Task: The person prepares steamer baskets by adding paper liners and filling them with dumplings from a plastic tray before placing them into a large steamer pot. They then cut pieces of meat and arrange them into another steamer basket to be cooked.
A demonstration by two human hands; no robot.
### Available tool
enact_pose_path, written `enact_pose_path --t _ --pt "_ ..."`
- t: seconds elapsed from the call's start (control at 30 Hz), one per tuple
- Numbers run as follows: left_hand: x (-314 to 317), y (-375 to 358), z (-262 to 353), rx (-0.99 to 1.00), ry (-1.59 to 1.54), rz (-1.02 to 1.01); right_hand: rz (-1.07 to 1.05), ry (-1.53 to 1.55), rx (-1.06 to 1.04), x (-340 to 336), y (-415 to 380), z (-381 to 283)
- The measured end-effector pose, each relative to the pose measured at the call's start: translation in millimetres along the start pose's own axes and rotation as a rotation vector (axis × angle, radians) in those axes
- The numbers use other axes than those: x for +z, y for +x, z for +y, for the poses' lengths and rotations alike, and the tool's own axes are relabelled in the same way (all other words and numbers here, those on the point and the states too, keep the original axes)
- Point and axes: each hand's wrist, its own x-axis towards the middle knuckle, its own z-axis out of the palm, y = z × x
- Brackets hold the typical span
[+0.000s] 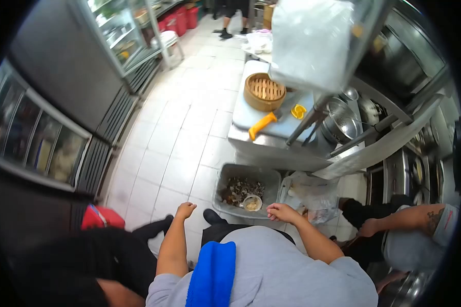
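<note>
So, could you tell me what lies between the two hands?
In the head view, between the left hand and right hand sits a grey bin of scraps, with a small cup inside.

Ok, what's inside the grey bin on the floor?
The bin holds dark scraps and a small cup near its front edge. Whatever lies beneath the scraps is covered.

White tiled floor (pixel 189 128) bearing 1 grey plastic bin of scraps (pixel 225 179); steel counter (pixel 251 135) holding 1 round bamboo steamer basket (pixel 264 92) and 1 orange-handled knife (pixel 262 125).
</note>
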Motion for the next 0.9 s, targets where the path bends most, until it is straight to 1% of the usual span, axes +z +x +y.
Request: enact_pose_path --t 0.1,0.13,0.23,0.27,0.33,0.37,0.43,0.47,0.5,0.57,0.6,0.67,0.7,0.73,0.77,0.8,0.83,0.87,0.9 --pt "-67.8 61.0 5.4 0.047 0.003 -0.046 0.022 -0.075 -0.075 33.7 13.6 -52.6" --pt "-89.7 77.1 7.4 0.054 0.003 -0.057 0.043 -0.087 -0.061 43.4 15.9 -74.7" --pt "-141.6 127.9 17.8 0.115 -0.052 -0.047 0.184 -0.194 -0.161 57.7 31.5 -114.2" --pt "-155.5 139.0 26.2 0.063 -0.070 -0.055 0.237 -0.118 -0.163 59.5 35.0 -124.8" --pt "-175.7 159.5 43.0 0.025 -0.076 -0.096 0.327 0.030 -0.166 67.6 37.8 -139.3" --pt "-183.5 166.8 48.8 0.000 -0.080 -0.112 0.354 0.052 -0.190 69.8 37.1 -144.8" --pt "-199.2 181.6 64.2 -0.043 -0.065 -0.206 0.409 0.101 -0.248 73.4 40.9 -151.0" --pt "-202.6 191.7 76.2 -0.061 -0.059 -0.255 0.424 0.247 -0.291 76.7 48.1 -147.4" --pt "-203.8 202.9 91.6 -0.053 -0.089 -0.272 0.430 0.353 -0.303 78.5 52.9 -148.1" --pt "-216.4 211.2 116.4 -0.063 -0.118 -0.318 0.504 0.415 -0.329 81.1 44.4 -173.3" --pt "-225.7 216.6 138.6 -0.042 -0.114 -0.344 0.549 0.451 -0.334 80.1 41.9 -184.1" --pt "-241.5 245.7 188.2 0.146 -0.083 -0.287 0.654 0.515 -0.343 72.8 42.6 -204.9" --pt "-250.3 263.4 217.4 0.256 -0.029 -0.269 0.719 0.543 -0.394 67.1 44.7 -213.9" --pt "-262.6 276.0 254.7 0.405 0.133 -0.217 0.785 0.570 -0.442 59.1 47.7 -223.6" --pt "-263.2 310.8 276.9 0.670 0.182 -0.097 0.852 0.597 -0.486 52.1 50.7 -235.1" --pt "-272.8 306.0 319.5 0.777 0.086 -0.032 0.957 0.572 -0.467 43.0 52.3 -252.3" --pt "-280.5 322.4 357.5 0.870 0.078 -0.029 1.062 0.504 -0.457 34.7 59.4 -261.5" --pt "-294.0 315.6 403.0 0.966 0.070 0.009 1.149 0.445 -0.429 25.8 65.3 -273.7" --pt "-300.7 326.3 438.8 1.085 0.038 0.067 1.238 0.391 -0.392 20.7 72.9 -284.7"
